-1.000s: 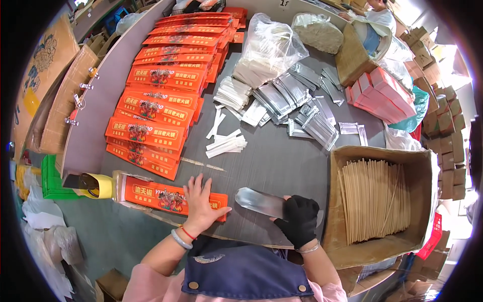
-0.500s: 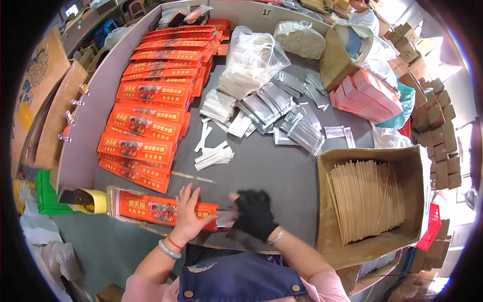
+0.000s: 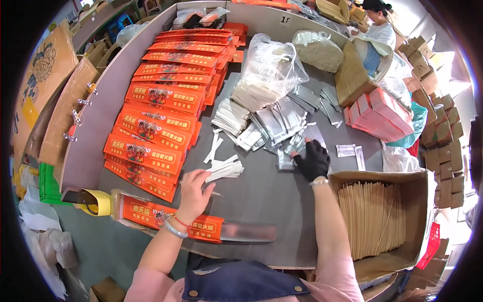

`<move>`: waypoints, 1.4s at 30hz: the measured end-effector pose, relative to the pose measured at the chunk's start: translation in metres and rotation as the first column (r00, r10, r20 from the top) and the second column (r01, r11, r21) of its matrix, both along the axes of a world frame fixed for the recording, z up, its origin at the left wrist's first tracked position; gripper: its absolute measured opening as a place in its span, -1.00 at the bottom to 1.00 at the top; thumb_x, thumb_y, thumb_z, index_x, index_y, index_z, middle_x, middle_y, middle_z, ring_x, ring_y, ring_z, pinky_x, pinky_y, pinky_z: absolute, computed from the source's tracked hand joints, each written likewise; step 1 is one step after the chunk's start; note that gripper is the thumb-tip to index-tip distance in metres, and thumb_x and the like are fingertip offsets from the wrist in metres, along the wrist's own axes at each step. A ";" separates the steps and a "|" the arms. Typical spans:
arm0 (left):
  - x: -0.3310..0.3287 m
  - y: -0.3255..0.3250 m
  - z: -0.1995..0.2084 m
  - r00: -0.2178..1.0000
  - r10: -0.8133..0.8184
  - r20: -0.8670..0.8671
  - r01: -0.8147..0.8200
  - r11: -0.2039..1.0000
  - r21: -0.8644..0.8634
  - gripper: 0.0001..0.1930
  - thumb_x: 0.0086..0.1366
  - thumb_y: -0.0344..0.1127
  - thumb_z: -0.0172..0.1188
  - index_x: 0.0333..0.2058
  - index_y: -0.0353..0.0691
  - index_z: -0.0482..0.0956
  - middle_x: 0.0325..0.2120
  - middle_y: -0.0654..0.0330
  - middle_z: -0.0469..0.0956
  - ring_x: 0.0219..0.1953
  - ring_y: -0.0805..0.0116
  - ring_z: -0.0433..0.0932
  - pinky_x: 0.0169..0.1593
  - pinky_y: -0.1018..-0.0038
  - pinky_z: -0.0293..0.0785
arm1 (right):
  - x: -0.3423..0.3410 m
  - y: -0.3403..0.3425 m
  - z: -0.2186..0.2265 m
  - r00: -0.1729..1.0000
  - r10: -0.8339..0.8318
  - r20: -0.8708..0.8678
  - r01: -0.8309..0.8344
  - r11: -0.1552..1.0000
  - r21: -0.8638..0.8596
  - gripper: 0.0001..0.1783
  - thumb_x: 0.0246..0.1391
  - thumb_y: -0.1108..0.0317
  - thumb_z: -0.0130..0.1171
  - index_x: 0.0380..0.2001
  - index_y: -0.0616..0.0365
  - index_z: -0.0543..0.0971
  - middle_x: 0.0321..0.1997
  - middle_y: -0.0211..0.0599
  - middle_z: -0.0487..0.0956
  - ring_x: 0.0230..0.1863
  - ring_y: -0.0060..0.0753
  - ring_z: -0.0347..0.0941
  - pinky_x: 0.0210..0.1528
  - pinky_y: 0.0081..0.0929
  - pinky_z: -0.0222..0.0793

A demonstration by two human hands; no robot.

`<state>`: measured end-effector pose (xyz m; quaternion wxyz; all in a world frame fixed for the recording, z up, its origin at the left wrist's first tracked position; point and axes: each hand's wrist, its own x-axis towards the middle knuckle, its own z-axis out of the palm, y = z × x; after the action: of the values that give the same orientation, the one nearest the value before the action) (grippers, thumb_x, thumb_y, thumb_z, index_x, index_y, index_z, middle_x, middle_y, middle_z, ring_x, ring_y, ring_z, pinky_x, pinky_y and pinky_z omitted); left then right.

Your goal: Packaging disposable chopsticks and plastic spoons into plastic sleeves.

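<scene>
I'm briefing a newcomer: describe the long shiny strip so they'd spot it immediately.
Find the cardboard box of wooden sticks at the right. Left of it, by the near edge of the dark tabletop, the shiny strip extends past the right end of a red packet. Unlike the silver packets heaped farther back, it lies singly, in line with the red packet.

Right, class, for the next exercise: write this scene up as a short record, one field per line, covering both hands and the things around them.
Left hand: bare, fingers apart, near the small bunch of white packets; contact unclear
Right hand: black-gloved, at the silver packets; grip unclear
Near edge: red package on the grey table, shiny strip jutting from its right end
Left side: overlapping red packages
Right side: cardboard box holding thin tan sticks
Far side: clear plastic bag
</scene>
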<state>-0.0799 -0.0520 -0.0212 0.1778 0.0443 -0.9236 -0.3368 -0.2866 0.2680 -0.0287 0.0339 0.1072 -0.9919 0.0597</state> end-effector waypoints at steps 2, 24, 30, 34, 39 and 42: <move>-0.020 0.000 -0.012 0.999 0.034 -0.006 -0.035 0.996 -0.080 -0.65 0.08 -0.40 0.33 -0.10 -0.22 0.59 -0.13 0.08 0.49 -0.09 0.04 0.44 -0.01 0.25 0.39 | 0.022 -0.004 -0.016 0.996 0.061 -0.071 -0.061 0.998 -0.003 -0.12 -0.06 -0.29 0.20 0.23 0.04 0.35 0.17 -0.11 0.40 0.16 0.08 0.31 0.13 0.02 0.21; -0.024 0.110 0.002 0.900 -0.437 -0.012 0.424 0.880 -0.214 -0.78 0.03 -0.43 0.29 -0.28 -0.17 0.55 -0.22 0.16 0.49 -0.10 0.13 0.43 -0.07 0.26 0.38 | 0.236 0.166 0.010 0.857 -0.501 -0.121 0.512 0.854 0.094 -0.80 0.02 0.30 0.26 -0.37 0.17 0.51 -0.28 -0.11 0.50 -0.20 0.01 0.43 -0.13 -0.10 0.36; -0.032 0.112 -0.001 0.889 -0.450 0.088 0.458 0.865 -0.207 -0.75 0.00 -0.38 0.35 -0.29 -0.11 0.57 -0.29 0.24 0.54 -0.14 0.20 0.46 -0.15 0.27 0.34 | 0.231 0.156 0.008 0.838 -0.543 -0.062 0.532 0.784 0.320 -0.86 0.04 0.35 0.21 -0.36 0.15 0.49 -0.29 -0.11 0.49 -0.19 -0.02 0.44 -0.18 -0.13 0.40; -0.018 0.099 0.019 0.797 -0.567 0.209 0.551 0.824 0.133 -0.80 -0.02 -0.33 0.39 -0.38 -0.08 0.60 -0.44 0.26 0.55 -0.26 0.21 0.47 -0.18 0.30 0.33 | 0.235 0.164 0.002 0.831 -0.554 -0.051 0.548 0.799 0.247 -0.90 0.11 0.38 0.14 -0.35 0.16 0.48 -0.29 -0.06 0.49 -0.19 -0.02 0.47 -0.14 -0.13 0.42; 0.034 0.065 0.025 0.735 -0.528 0.426 0.483 0.848 0.217 -0.74 -0.10 -0.26 0.46 -0.38 -0.05 0.62 -0.36 0.28 0.54 -0.21 0.22 0.46 -0.14 0.31 0.31 | 0.240 0.158 0.005 0.891 -0.417 -0.180 0.313 0.851 -0.421 -0.68 0.09 0.48 0.06 -0.06 0.24 0.55 -0.35 0.00 0.51 -0.29 -0.03 0.48 -0.20 -0.08 0.37; 0.057 0.062 0.021 0.828 -0.424 0.368 0.466 0.885 -0.029 -0.63 -0.16 -0.24 0.50 -0.28 -0.06 0.65 -0.28 0.27 0.51 -0.13 0.24 0.44 -0.05 0.29 0.31 | 0.229 0.091 0.042 0.987 0.163 0.008 -0.151 0.927 -0.344 -0.67 0.08 0.46 0.09 -0.05 0.07 0.60 -0.43 -0.09 0.50 -0.35 -0.01 0.46 -0.28 -0.09 0.34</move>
<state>-0.0229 0.0098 -0.0005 -0.0709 -0.1233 -0.9430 -0.3008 -0.0577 0.3595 0.0131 0.0289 0.1776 -0.9550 0.2357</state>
